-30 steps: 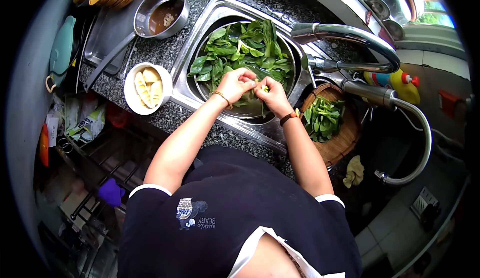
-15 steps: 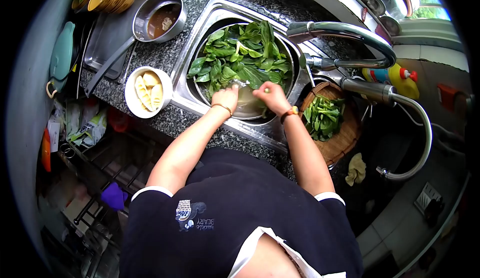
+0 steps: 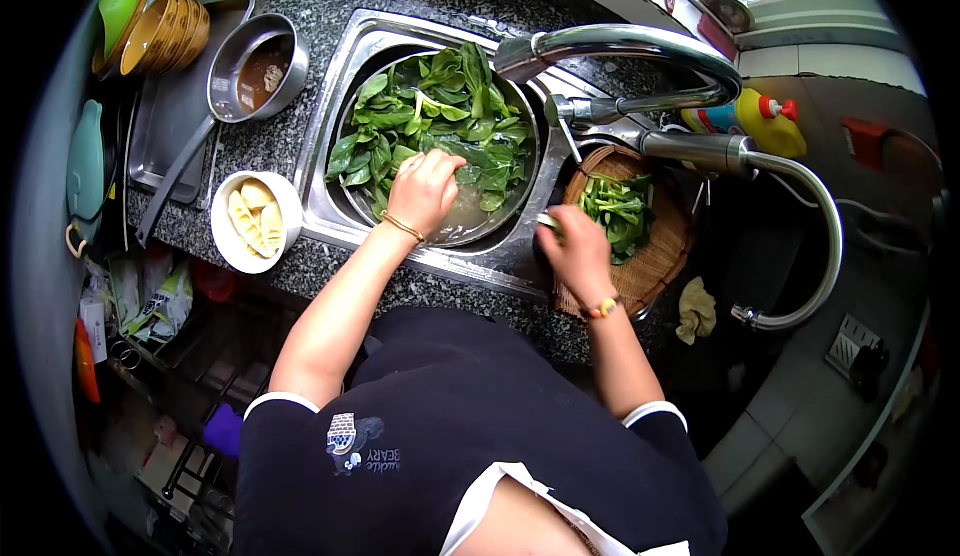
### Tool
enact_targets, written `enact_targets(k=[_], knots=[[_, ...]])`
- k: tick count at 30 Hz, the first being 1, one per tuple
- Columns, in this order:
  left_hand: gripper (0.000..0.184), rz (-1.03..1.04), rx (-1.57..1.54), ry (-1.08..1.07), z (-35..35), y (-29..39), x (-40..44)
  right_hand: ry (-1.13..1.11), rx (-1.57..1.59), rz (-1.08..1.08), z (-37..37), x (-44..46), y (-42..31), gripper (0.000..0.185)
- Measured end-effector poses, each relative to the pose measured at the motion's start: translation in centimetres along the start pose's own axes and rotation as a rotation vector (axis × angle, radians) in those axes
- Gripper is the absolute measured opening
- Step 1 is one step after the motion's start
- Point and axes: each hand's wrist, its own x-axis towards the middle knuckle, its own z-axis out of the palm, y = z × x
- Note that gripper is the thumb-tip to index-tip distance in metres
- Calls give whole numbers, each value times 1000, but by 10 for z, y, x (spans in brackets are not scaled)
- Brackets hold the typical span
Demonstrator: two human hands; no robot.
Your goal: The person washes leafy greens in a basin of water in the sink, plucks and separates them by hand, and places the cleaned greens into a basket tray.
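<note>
Dark green leafy vegetables (image 3: 372, 151) float in water in a round metal basin (image 3: 537, 131) set in the steel sink. My left hand (image 3: 424, 193) hangs over the basin's near side with its fingers curled together; what they hold, if anything, is hidden. At the sink's right edge, my right hand (image 3: 578, 253) is closed around a pale green vegetable stem (image 3: 548, 221), whose end sticks out by the thumb. Just beyond that hand, more leafy greens (image 3: 620, 218) lie in a woven bamboo basket (image 3: 668, 241).
A chrome faucet (image 3: 640, 40) arches over the sink, near a yellow bottle (image 3: 768, 124). To the left stand a saucepan (image 3: 288, 96) with brown liquid, a white bowl (image 3: 289, 206) of pale yellow pieces and stacked brown bowls (image 3: 165, 36). A cloth (image 3: 696, 311) lies at right.
My right hand has moved right, from above the basin to beside the basket, carrying the stem. My left hand has lifted out of the water. The view has shifted slightly.
</note>
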Motion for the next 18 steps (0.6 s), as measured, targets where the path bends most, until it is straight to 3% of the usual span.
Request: enact_targets(k=[3,4,8,10,12,14,16,18], knots=[[15,-107,-179,-26,4,8,2,198,-522,-45,-14,-21,13,31],[15,-107,-181,-27,10,10,1,198,-523,-43,-13,-20,12,31],[14,-116,-192,-85,41,4,-14,105,67,-119,25,4,-6,29],[13,-179,-250,-101,54,-3,-21,15,208,-105,56,21,-22,43],[13,-211,-245,-140,58,-7,-22,34,159,-228,93,42,-21,43],[13,-294,-227,-220,59,-15,-30,-232,238,14,116,62,-24,28],[14,-314,-265,-185,65,-31,-38,-125,181,-136,138,71,-9,16],[17,-448,-157,-294,67,-41,-43,-245,-79,-94,142,80,-5,15]])
